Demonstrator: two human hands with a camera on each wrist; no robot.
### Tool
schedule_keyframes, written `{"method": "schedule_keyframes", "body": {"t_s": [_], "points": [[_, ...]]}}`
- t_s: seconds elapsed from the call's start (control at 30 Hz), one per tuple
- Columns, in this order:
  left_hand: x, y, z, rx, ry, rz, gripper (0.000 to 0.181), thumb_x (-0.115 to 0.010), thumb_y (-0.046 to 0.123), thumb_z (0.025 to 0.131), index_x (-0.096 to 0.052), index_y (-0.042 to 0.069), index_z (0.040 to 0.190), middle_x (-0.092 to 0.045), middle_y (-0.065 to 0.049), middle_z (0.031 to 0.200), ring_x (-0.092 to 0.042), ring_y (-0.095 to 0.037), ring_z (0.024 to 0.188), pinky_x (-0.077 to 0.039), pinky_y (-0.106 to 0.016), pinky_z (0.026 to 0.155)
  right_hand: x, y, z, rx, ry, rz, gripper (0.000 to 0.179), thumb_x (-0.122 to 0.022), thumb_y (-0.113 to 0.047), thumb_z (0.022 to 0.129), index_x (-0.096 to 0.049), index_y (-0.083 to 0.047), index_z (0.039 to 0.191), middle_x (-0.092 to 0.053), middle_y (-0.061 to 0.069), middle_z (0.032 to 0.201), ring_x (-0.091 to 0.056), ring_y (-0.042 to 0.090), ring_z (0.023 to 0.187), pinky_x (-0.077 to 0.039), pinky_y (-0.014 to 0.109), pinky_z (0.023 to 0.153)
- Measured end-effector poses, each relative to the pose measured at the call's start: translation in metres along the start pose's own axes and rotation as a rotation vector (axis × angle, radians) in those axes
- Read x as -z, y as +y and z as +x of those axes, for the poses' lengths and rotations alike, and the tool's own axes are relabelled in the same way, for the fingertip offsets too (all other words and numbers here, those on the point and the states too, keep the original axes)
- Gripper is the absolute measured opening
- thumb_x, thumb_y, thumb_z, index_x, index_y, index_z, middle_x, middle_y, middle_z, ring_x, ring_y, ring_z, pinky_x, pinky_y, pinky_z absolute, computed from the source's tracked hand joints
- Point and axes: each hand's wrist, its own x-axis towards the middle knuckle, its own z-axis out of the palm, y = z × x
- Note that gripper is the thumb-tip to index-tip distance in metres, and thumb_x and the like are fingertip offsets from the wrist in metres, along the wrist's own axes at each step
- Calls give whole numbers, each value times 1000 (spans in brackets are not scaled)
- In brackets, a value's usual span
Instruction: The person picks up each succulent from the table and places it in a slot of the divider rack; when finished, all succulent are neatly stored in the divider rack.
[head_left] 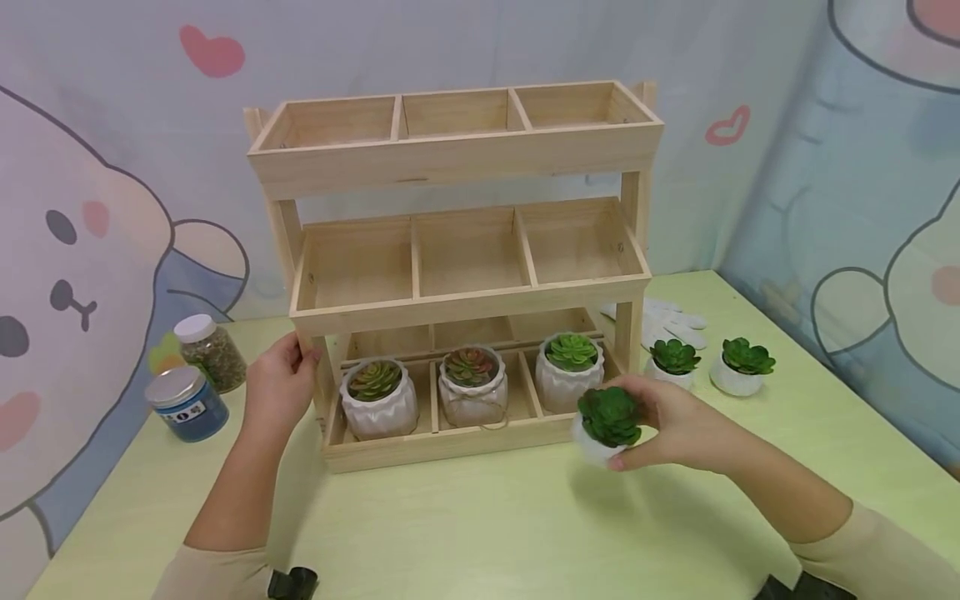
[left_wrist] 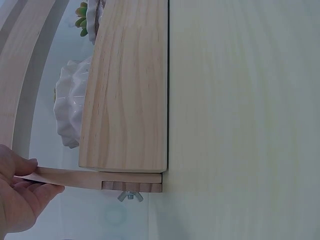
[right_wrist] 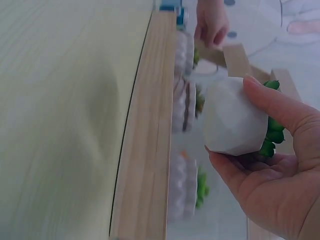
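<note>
My right hand (head_left: 671, 421) holds a small white pot (right_wrist: 235, 117) with a dark green succulent (head_left: 609, 415), thumb on one side and fingers on the other. It hangs in front of the bottom tier's right end, above the table. My left hand (head_left: 281, 379) pinches the left upright (left_wrist: 65, 176) of a three-tier wooden shelf (head_left: 457, 300). Along the bottom tier stand three white pots: a green-and-reddish succulent (head_left: 377, 382) at left, a reddish one (head_left: 470, 367) in the middle, a bright green one (head_left: 572, 353) at right. The middle and top tiers hold nothing.
Two small potted succulents, one nearer (head_left: 673, 360) and one farther right (head_left: 742, 367), stand right of the shelf, with white gloves (head_left: 663, 318) behind. To the left are a blue jar (head_left: 187, 404) and a jar of brownish grains (head_left: 213, 354). A cartoon-printed curtain (head_left: 465, 42) hangs behind.
</note>
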Motion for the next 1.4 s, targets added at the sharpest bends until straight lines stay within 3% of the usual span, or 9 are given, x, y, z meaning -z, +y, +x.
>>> {"method": "schedule_keyframes", "body": {"t_s": [0.33, 0.6, 0.8, 1.1, 1.4], "points": [[-1, -2, 0, 0, 5, -2, 38, -50, 9, 97, -47, -6, 133, -54, -25, 125, -55, -42, 110, -49, -50, 85, -45, -20, 46, 48, -144, -15, 66, -86, -6, 65, -51, 0, 121, -59, 9, 114, -57, 22, 106, -46, 32, 94], [1, -4, 0, -9, 9, 18, 37, -50, 9, 97, -48, -6, 132, -54, -25, 125, -55, -41, 110, -50, -50, 86, -82, -40, 85, 55, -233, -105, 67, -87, -7, 63, -53, -6, 121, -59, 0, 112, -57, 13, 105, -46, 26, 93], [0, -3, 0, -17, 10, 1, 37, -49, 7, 97, -48, -6, 132, -53, -25, 126, -54, -41, 111, -50, -49, 87, -105, -49, 114, 98, -300, -52, 61, -86, -1, 62, -55, -5, 115, -59, -2, 110, -55, 11, 104, -46, 24, 92], [0, -1, 1, -10, 9, 0, 37, -49, 8, 97, -48, -7, 131, -54, -25, 125, -55, -40, 110, -50, -48, 85, -118, -77, 149, 141, -329, -144, 60, -87, -6, 63, -55, -7, 114, -61, -5, 107, -57, 8, 99, -49, 23, 85], [1, -4, 1, -7, 7, 32, 38, -49, 9, 97, -49, -6, 131, -56, -25, 122, -56, -37, 110, -51, -46, 86, -116, -123, 179, 149, -310, -74, 57, -85, -1, 63, -55, -5, 111, -61, 3, 106, -59, 14, 96, -51, 26, 84]]}}
